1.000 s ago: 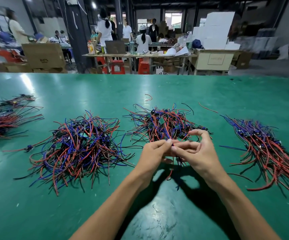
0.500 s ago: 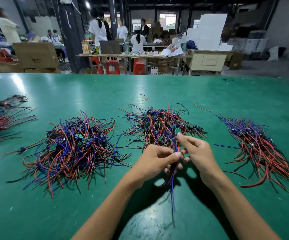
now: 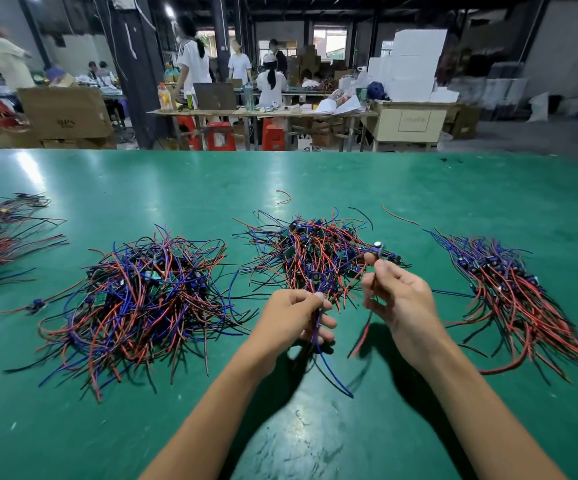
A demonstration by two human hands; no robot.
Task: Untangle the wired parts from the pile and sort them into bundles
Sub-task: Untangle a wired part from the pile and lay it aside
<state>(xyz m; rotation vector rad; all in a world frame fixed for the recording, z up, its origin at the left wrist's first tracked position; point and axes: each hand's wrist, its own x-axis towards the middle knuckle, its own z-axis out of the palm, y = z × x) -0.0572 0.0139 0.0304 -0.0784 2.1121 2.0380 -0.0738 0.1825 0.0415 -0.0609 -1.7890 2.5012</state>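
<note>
Pinching one part (image 3: 377,247) in the right hand (image 3: 398,296), the left hand (image 3: 294,317) grips its wires (image 3: 318,334); best draw them toward 6 o'clock slowly, clear of the pile (image 3: 315,258).

Two bare forearms are being shown, with no sleeves reaching the visible part. Nothing is being worn on the left hand (image 3: 289,315) or the right hand (image 3: 400,299): fingers and wrists are being seen uncovered, nails trimmed short.

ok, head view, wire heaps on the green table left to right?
Sorted bundles at the left edge → big tangled pile → middle tangled pile → combed-out bundle on the right.
</note>
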